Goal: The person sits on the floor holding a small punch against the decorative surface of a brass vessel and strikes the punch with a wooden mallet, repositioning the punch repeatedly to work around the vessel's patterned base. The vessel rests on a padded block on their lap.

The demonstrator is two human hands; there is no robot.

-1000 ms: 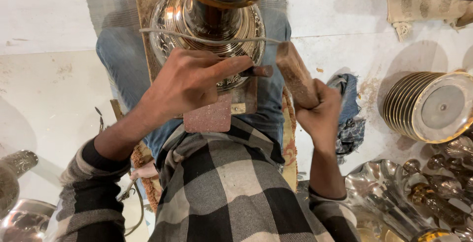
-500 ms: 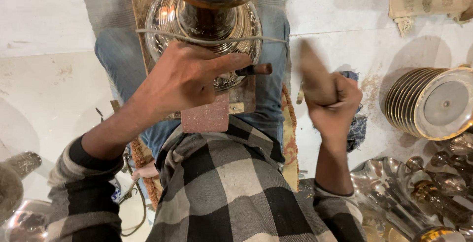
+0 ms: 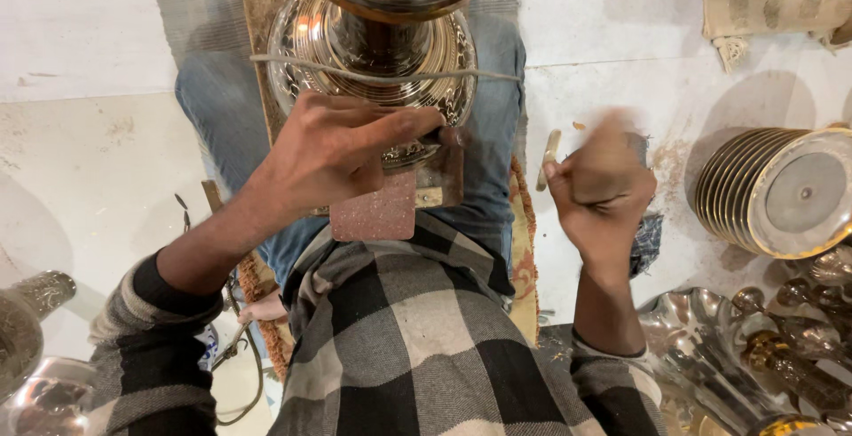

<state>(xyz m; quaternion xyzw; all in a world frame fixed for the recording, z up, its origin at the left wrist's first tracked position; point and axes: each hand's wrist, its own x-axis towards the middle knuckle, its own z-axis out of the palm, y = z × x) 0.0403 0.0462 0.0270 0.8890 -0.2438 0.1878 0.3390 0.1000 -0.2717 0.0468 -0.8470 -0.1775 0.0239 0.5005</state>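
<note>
engraved brass vessel (image 3: 382, 54), a footed piece with a chased floral base, lies across the person's lap on a strip of board, its base turned toward the chest and a taut cord (image 3: 382, 75) running across the base, apparently to steady it for work. the left hand (image 3: 342, 148) rests on the rim of the base, its fingers (image 3: 404, 124) closed around a small dark punch (image 3: 437, 137) whose tip meets the metal just above a reddish pad (image 3: 377, 214); this hold keeps the tool fixed on one spot of the pattern. the right hand (image 3: 599, 192) is raised beside the knee, fingers wrapped tightly around a wooden mallet (image 3: 612, 148), blurred by motion. a stack of gilt-edged plates (image 3: 777, 192) and silvery trays (image 3: 710, 352) lie on the floor to the right, within reach but apart from the work. compared with half a second ago, the mallet is now tipped further away from the punch and lower in view, while the left hand and vessel stay in the same place.
</note>
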